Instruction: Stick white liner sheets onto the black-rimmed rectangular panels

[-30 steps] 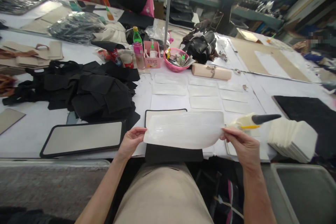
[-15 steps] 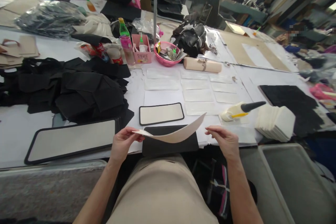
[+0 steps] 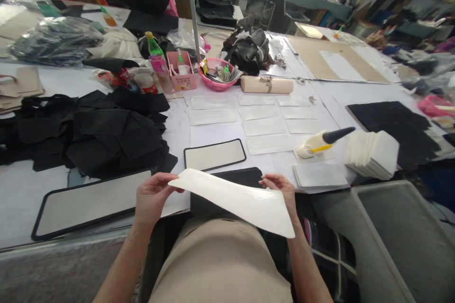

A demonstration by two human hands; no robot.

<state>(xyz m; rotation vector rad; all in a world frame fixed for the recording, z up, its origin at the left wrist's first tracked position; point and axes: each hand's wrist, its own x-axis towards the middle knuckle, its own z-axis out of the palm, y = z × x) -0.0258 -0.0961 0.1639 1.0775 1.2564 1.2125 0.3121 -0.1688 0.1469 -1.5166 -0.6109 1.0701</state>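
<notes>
My left hand (image 3: pixel 154 194) pinches one end of a thin, flexible white sheet (image 3: pixel 234 194) with a glossy face. The sheet slants down to the right, above my lap and the table's front edge. My right hand (image 3: pixel 282 189) is behind its far end, fingers bent together at the upper edge; whether they grip anything is hidden. Under the sheet lies a black panel (image 3: pixel 245 177), partly covered. Just beyond it is a small white panel with a black rounded border (image 3: pixel 215 155). A longer bordered panel (image 3: pixel 95 199) lies beside my left hand.
Several white strips (image 3: pixel 265 127) lie in rows ahead. At right are a glue container with a dark-handled brush (image 3: pixel 314 146), stacked white pieces (image 3: pixel 371 154) and flat white sheets (image 3: pixel 320 175). Black pieces (image 3: pixel 106 132) are heaped left. A grey bin (image 3: pixel 382 236) stands lower right.
The white sheet has tipped so its glossy face shows, its right end swinging down toward me. My right hand has moved left, to the sheet's edge. The view has shifted slightly.
</notes>
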